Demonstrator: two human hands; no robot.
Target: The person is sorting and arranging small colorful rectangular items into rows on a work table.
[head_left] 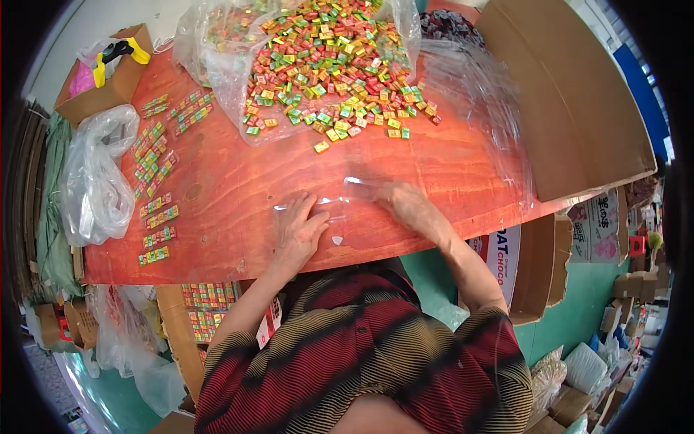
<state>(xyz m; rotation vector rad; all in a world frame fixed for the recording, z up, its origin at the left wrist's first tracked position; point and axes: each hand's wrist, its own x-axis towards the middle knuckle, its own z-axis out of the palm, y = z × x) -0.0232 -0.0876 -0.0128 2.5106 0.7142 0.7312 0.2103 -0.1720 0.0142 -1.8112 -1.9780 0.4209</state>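
Note:
A thin, clear plastic bag or sleeve (335, 208) lies on the red wooden table (238, 181) in front of me, its outline showing mainly as bright glints. My left hand (300, 228) rests on its left part, fingers stretched out and pressed flat. To the right, my right hand (408, 206) is closed, with its fingertips at the plastic's far right corner; motion smears them a little. A small white chip (337, 240) sits near the table's front edge. Farther back, a heap of small red, yellow and green wrapped packets (340, 65) spills from a large clear bag (235, 87).
Rows of small packets (153, 155) are laid out at left, beside a crumpled clear bag (101, 173) and a cardboard box (119, 83) with a black-and-yellow tape dispenser (123, 54). Clear plastic sleeves (481, 94) and a large carton (571, 94) stand right. Below left, another box holds packed packets (206, 304).

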